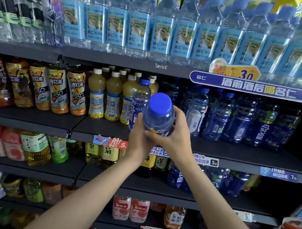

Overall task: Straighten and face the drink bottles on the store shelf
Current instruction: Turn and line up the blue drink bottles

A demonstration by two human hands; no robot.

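Blue-capped drink bottle (159, 115) clamped low between left grip (139, 141) and right grip (174, 135), above shelf (107, 128) front; full, likely heavy, slick plastic; best held round the body

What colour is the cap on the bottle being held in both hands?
Bright blue cap, on a clear blue-tinted bottle; seen in the head view.

left hand (139, 141) | right hand (174, 135) | both forearms bare, sleeveless
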